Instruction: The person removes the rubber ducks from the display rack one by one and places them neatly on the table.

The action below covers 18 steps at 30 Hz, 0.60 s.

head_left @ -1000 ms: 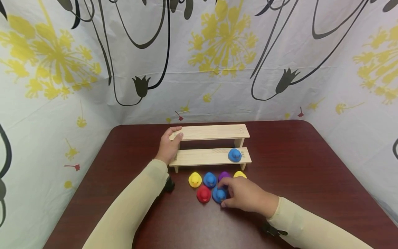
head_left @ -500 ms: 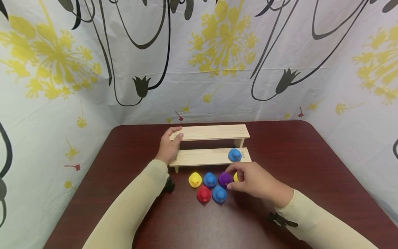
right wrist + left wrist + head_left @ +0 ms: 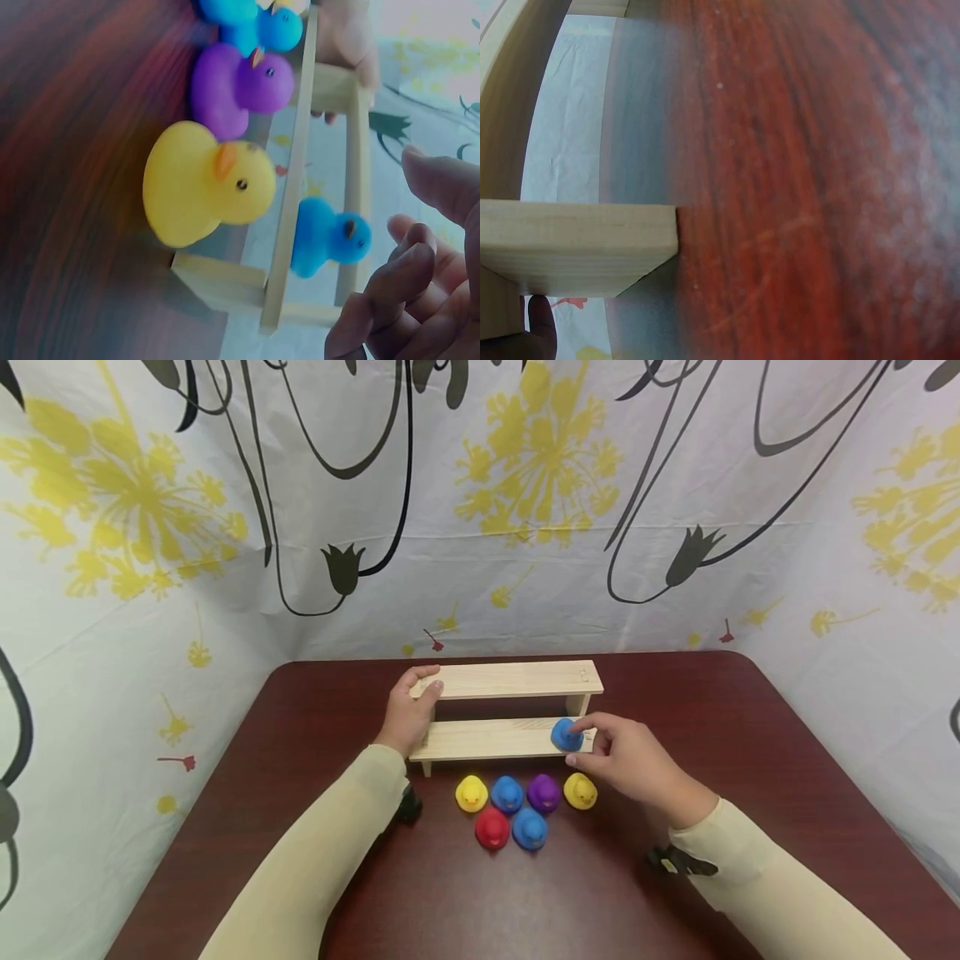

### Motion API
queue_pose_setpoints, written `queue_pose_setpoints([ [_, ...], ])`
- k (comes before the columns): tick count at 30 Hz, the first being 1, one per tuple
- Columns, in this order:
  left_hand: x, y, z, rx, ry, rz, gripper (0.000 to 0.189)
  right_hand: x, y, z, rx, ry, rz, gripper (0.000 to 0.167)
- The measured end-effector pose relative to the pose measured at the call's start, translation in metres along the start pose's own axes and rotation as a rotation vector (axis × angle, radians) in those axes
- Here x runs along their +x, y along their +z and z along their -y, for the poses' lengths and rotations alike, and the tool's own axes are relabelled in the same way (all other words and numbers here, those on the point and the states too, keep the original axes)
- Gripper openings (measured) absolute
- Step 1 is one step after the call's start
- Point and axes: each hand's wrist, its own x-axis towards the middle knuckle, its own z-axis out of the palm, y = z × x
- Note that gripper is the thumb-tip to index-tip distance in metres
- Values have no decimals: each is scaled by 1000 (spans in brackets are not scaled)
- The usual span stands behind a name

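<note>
A two-step wooden stand [image 3: 480,741] is in the middle of the table; my left hand [image 3: 407,714] grips the left end of its upper step [image 3: 517,678], thumb on top. In the left wrist view the stand's wood [image 3: 577,240] shows close up, with a dark fingertip [image 3: 541,319] below it. One blue rubber duck [image 3: 566,735] sits at the right end of the lower step. My right hand [image 3: 630,756] is right beside that duck, its index fingertip overlapping it. In the right wrist view, the thumb and fingers [image 3: 405,277] are spread apart beside the duck [image 3: 326,236].
In front of the stand, two rows of rubber ducks rest on the dark red table [image 3: 712,752]: yellow [image 3: 471,794], blue [image 3: 507,794], purple [image 3: 543,793] and yellow [image 3: 581,791], then red [image 3: 492,828] and blue [image 3: 530,829]. Patterned cloth [image 3: 420,510] hangs behind.
My right hand has moved from the blue duck in the front row, past the purple one, up to the blue duck on the lower step. The left hand and ducks stay put.
</note>
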Motion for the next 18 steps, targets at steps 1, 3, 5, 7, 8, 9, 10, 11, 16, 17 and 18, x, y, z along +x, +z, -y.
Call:
queue_pose_setpoints([
  [1, 0, 0, 0, 1, 0, 0, 36, 2, 0, -1, 2, 6, -6, 39],
  [3, 0, 0, 0, 4, -1, 1, 35, 5, -1, -4, 5, 16, -15, 40],
  [5, 0, 0, 0, 7, -3, 1, 35, 8, -1, -6, 11, 27, -17, 41],
  [7, -1, 0, 0, 9, -4, 1, 35, 10, -1, -8, 17, 36, -15, 42],
  [8, -1, 0, 0, 11, -5, 2, 35, 11, -1, -9, 19, 44, -13, 43],
  [9, -1, 0, 0, 12, -4, 1, 35, 13, -1, -10, 21, 48, -10, 44],
  [10, -1, 0, -1, 13, -4, 2, 36, 13, 0, -11, 21, 52, -5, 44],
  [11, -1, 0, -1, 14, -5, 2, 36, 14, 0, -12, 24, 54, 2, 45],
  [16, -2, 1, -2, 10, -13, -2, 35, 18, 0, -17, 43, 60, 29, 47],
  [17, -2, 1, -2, 9, -16, -3, 35, 19, 0, -18, 46, 63, 32, 47],
  [18, -2, 1, -3, 7, -17, -2, 35, 19, 1, -19, 49, 66, 35, 47],
])
